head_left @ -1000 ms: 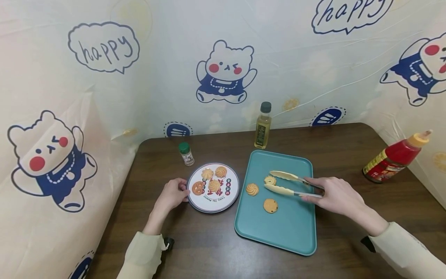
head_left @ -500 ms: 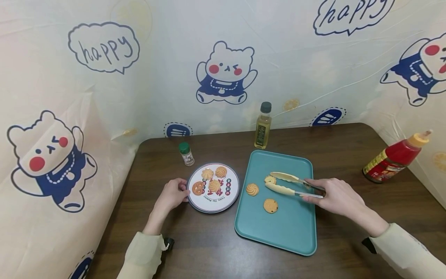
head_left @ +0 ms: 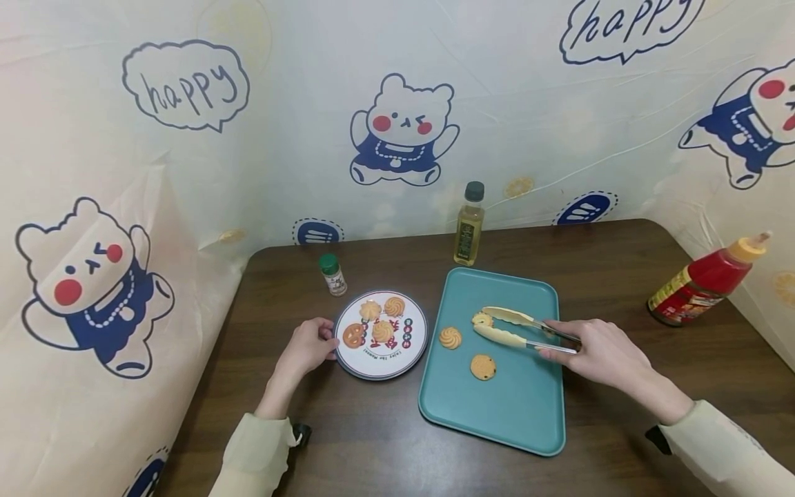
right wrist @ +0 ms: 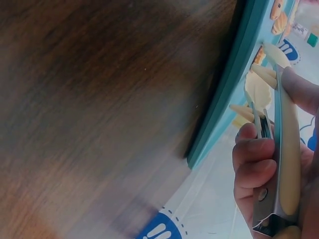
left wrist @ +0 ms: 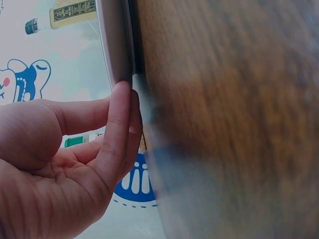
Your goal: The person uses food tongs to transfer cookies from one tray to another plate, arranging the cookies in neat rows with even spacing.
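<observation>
In the head view my right hand [head_left: 599,348] grips metal tongs [head_left: 528,344] with cream-coloured tips. The tips lie on either side of a small pale cookie [head_left: 481,319] on the teal tray [head_left: 503,421]. Two more cookies sit nearby: a swirled one [head_left: 450,338] and a round one with dark specks [head_left: 482,367]. My left hand [head_left: 310,343] pinches the left rim of a white plate [head_left: 380,366] between thumb and fingers, as the left wrist view shows at the plate's edge [left wrist: 117,45]. Several cookies, one shaped like a pretzel [head_left: 353,336], lie on that plate.
A green-capped shaker [head_left: 333,275] stands behind the plate. An oil bottle [head_left: 468,224] is just beyond the tray's far edge. At the right of the brown wooden table [head_left: 360,442] stands a red sauce bottle [head_left: 702,284]. A patterned curtain [head_left: 298,138] hangs behind.
The tongs have shifted very slightly to the right around the small pale cookie. The left hand and the plate have stayed in place.
</observation>
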Tool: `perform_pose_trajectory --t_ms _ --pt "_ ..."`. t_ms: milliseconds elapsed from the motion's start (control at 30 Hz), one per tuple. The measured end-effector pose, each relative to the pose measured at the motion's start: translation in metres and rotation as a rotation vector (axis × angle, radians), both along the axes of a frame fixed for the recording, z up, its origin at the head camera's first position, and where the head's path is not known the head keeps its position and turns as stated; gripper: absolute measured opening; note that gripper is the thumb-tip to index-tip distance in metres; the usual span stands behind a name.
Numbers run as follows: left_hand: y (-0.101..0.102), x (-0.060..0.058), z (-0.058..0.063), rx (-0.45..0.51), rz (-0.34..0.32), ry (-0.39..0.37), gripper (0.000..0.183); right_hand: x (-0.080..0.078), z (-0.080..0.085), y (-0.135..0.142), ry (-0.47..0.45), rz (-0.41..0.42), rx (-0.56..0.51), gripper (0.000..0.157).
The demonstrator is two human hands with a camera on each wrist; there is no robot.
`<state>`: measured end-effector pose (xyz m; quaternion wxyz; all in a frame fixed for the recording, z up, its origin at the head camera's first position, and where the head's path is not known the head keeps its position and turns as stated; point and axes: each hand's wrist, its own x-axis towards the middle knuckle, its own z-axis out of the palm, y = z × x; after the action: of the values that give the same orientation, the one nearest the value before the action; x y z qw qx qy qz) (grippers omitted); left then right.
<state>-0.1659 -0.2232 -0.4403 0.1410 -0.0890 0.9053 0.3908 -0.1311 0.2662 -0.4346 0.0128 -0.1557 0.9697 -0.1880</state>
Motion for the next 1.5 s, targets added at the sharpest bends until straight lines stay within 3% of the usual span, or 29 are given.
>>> perform_pose_trajectory --t_ms 800,1500 --pt "0.003 -0.002 0.000 -0.020 -0.010 -0.004 0.041 -0.006 0.008 -0.005 0.024 0.041 -0.019 0.068" --pt "0.000 -0.002 -0.002 -0.021 0.003 -0.002 0.041 -0.023 0.029 -0.042 0.069 0.139 0.005 0.059"
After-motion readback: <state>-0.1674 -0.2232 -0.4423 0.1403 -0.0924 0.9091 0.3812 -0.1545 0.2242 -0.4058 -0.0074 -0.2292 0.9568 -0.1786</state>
